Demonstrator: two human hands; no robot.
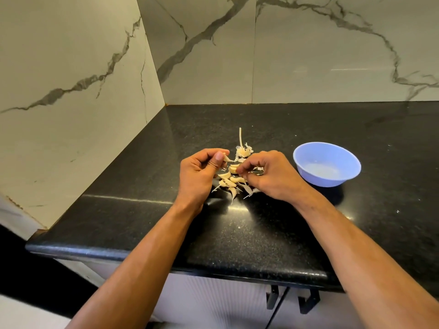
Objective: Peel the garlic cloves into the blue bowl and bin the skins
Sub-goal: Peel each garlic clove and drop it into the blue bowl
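You will find no legible text, label, brand, number or sign anywhere in the head view; nothing to enter under this heading.
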